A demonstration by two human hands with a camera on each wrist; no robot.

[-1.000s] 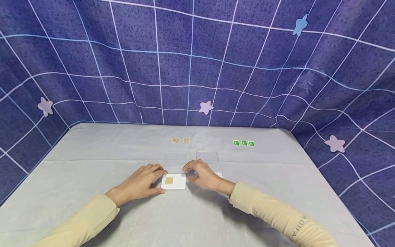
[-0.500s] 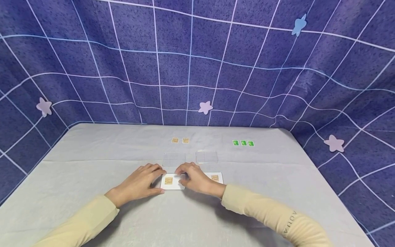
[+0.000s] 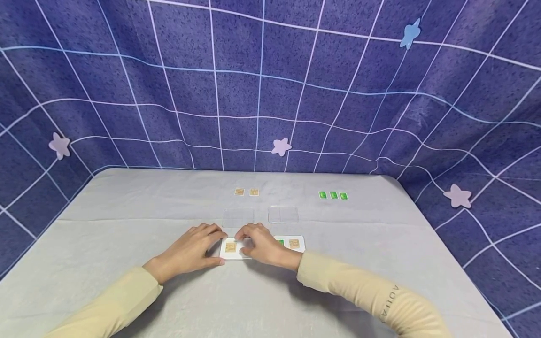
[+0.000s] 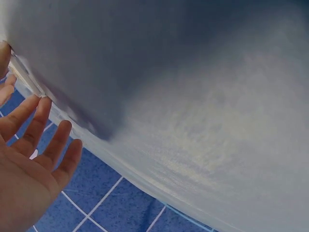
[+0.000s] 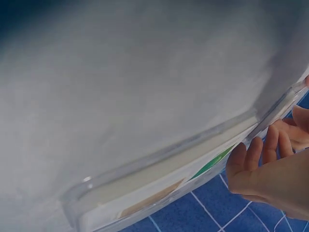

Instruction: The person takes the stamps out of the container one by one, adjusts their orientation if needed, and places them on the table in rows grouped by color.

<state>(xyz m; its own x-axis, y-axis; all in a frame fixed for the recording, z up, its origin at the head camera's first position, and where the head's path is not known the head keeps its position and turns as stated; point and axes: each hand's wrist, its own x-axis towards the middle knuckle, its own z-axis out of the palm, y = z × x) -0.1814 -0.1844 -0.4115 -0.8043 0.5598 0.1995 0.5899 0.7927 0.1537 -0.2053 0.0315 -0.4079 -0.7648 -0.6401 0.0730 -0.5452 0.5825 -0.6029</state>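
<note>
The left hand [image 3: 189, 249] grips the white case [image 3: 231, 255], likely light, stiff, best held by its edges; right hand [image 3: 263, 245], grasp unclear.

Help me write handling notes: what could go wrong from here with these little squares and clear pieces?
The right hand reaches over the left white piece, fingers near its tan square, so a slip might nudge that square. In the head view it also covers part of the right white piece, so turning might shift that piece and its green square. Two clear plastic pieces lie just beyond and are hard to see, so a knuckle could knock one.
</note>
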